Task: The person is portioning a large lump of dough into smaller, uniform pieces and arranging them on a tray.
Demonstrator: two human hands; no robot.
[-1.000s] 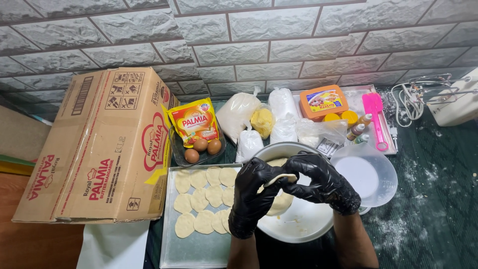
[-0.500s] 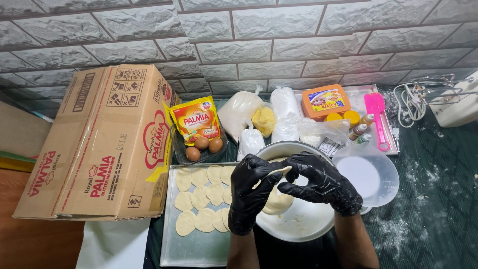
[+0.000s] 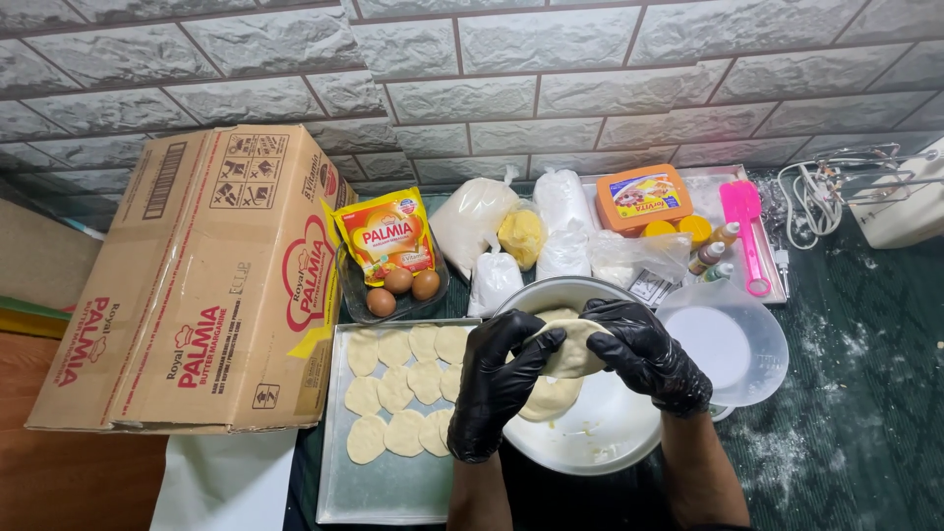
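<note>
Head view. Both hands wear black gloves and work above a metal bowl [image 3: 600, 447] that stands on the dark green tabletop [image 3: 865, 393]. The left hand [image 3: 497, 383] and the right hand [image 3: 644, 354] together hold a flattened piece of pale dough [image 3: 573, 346] over the bowl. The left fingers [image 3: 536, 339] are curled around the left edge of the dough; the right fingers [image 3: 602, 317] are closed over its top and right edge. The dough is clear of the bowl floor. A larger mass of dough [image 3: 549, 398] lies in the bowl directly below the hands, partly hidden by the left hand.

Just left of the bowl lies a rectangular metal tray [image 3: 383, 492], which carries rows of flat oval dough pieces [image 3: 395, 390] in its upper half. A large cardboard box [image 3: 197, 295] lies on its side at the left of the tray. Behind the tray, a dark dish holds three brown eggs [image 3: 398, 288] and a yellow pouch [image 3: 386, 236]. Several knotted clear bags of white powder [image 3: 562, 202] stand behind the bowl. A second tray at the rear right carries an orange tub [image 3: 644, 195], small bottles [image 3: 710, 254] and a pink spatula [image 3: 744, 231]. A translucent plastic lid [image 3: 733, 344] lies touching the right side of the bowl. A hand mixer with its cord [image 3: 875, 192] lies at the far right.
</note>
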